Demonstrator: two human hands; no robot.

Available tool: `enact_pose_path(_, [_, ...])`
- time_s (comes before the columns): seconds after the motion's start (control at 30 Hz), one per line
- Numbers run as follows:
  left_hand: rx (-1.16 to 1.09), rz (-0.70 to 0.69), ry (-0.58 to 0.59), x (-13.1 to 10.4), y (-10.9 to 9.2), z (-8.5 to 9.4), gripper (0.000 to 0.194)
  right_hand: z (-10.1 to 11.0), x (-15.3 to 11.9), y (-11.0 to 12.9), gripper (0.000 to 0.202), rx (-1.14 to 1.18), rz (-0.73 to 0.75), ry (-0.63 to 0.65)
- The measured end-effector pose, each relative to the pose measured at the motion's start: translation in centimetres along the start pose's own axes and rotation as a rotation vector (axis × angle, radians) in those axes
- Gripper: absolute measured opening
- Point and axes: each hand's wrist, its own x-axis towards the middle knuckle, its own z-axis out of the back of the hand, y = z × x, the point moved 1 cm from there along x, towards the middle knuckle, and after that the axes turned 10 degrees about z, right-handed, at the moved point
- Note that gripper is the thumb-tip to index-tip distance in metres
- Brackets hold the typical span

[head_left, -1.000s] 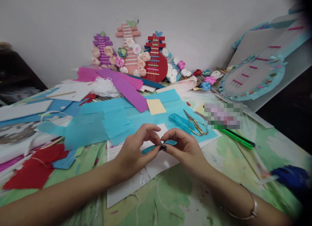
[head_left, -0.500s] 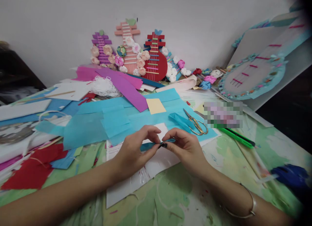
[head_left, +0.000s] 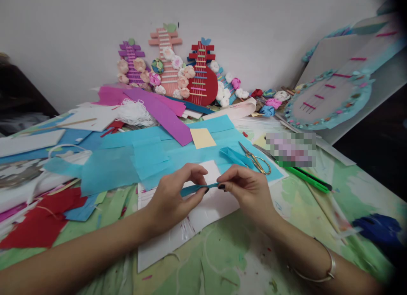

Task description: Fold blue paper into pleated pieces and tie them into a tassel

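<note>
Between my two hands a narrow strip of blue paper (head_left: 190, 189) is stretched, thin and pinched together at its middle. My left hand (head_left: 178, 197) is closed on it, thumb and forefinger pressed at the tips. Thumb and fingers of my right hand (head_left: 246, 191) pinch the strip a short way to the right. Below the hands lies a white sheet (head_left: 203, 220). Just beyond them are a small white paper piece (head_left: 208, 172), a folded blue paper piece (head_left: 237, 156) and gold-handled scissors (head_left: 257, 161).
Blue crepe paper (head_left: 108, 169) covers the middle and left, with a purple strip (head_left: 162, 116) and a cream square (head_left: 202, 138) on it. A green cutter (head_left: 307, 179) lies to the right. Paper instruments such as a red one (head_left: 206, 85) lean on the wall. Red paper (head_left: 44, 218) lies left.
My right hand has shifted slightly right, away from my left fingertips. A short length of twisted blue strip now shows between the two pinches.
</note>
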Motion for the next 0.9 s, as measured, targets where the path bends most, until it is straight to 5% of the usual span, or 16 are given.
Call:
enact_pose_path(0.33, [-0.189, 0.145, -0.041, 0.6, 0.4, 0.5, 0.011, 1.5, 0.8, -0.2, 0.006, 0.033, -0.042, -0.124])
enact_pose_path(0.9, [-0.343, 0.315, -0.039, 1.0, 0.6, 1.2, 0.013, 1.5, 0.9, -1.1, 0.004, 0.102, -0.069, -0.123])
